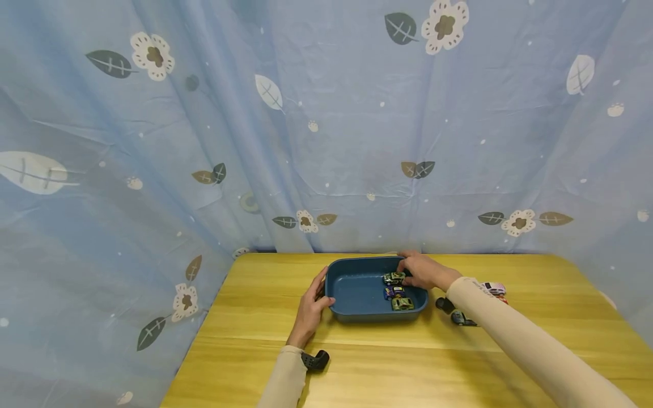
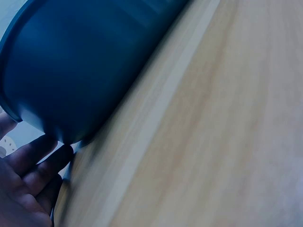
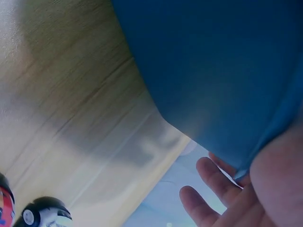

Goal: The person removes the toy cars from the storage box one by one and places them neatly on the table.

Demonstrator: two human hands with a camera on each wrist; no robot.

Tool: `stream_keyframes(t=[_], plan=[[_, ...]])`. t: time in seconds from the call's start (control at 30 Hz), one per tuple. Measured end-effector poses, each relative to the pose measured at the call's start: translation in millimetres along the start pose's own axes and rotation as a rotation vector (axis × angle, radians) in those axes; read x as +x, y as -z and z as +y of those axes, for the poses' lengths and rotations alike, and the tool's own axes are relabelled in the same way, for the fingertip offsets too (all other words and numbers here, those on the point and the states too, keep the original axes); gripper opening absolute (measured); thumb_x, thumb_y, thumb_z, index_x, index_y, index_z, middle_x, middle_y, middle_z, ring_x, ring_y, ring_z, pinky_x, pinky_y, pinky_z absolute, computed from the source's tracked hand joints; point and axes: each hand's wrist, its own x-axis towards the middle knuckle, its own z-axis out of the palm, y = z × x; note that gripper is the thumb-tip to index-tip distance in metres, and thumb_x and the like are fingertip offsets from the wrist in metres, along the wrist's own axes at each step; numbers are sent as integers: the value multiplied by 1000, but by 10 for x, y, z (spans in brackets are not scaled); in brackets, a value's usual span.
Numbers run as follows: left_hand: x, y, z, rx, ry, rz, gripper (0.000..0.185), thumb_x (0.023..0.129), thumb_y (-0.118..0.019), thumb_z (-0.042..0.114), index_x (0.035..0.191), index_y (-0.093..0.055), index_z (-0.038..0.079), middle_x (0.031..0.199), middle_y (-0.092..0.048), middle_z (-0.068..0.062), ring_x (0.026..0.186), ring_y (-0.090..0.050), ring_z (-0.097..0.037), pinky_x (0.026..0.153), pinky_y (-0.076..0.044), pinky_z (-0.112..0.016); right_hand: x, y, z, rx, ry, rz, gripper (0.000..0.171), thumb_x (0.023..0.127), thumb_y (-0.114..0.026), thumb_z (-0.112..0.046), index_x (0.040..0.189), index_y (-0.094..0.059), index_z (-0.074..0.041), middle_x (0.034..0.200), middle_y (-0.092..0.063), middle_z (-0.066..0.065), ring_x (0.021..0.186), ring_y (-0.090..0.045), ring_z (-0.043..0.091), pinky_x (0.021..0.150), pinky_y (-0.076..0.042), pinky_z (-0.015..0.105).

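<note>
A blue rectangular basin (image 1: 357,310) stands on the table. My left hand (image 1: 309,309) grips its left end, the thumb over the rim and the fingers along the outer wall; the left wrist view shows those fingers (image 2: 40,168) against the outside. My right hand (image 1: 420,271) reaches over the far right corner, thumb and forefinger pinching a camouflage-patterned toy car (image 1: 393,278) inside. Its other fingers (image 3: 220,182) stretch outside the wall in the right wrist view. A purple toy car (image 1: 394,292) and a green toy car (image 1: 402,304) lie in front of the pinched one.
Right of the basin, partly behind my right forearm, are a white toy car (image 1: 493,288), a red one (image 1: 502,299) and a dark one (image 1: 462,318). A patterned blue curtain (image 1: 357,141) hangs behind the wooden table (image 1: 388,362).
</note>
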Motion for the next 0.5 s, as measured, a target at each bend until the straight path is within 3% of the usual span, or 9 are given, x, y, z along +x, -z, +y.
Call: stream_keyframes(t=[0.23, 0.5], plan=[[6, -5, -8, -12, -5, 0, 81, 92, -62, 9, 167, -38, 27, 163, -50, -11, 144, -55, -35, 101, -53, -32, -53, 87, -15, -1, 22, 34, 24, 99, -74, -16, 120, -76, -5, 161, -41, 34, 143, -44, 57, 108, -42, 71], [-2, -21, 4, -16, 2, 1, 81, 92, -62, 8, 167, -38, 31, 167, -45, -7, 148, -52, -33, 100, -52, -26, -164, 155, 0, 62, 52, 82, 26, 100, -71, -14, 123, -74, -1, 160, -41, 36, 146, -42, 56, 115, -39, 67]])
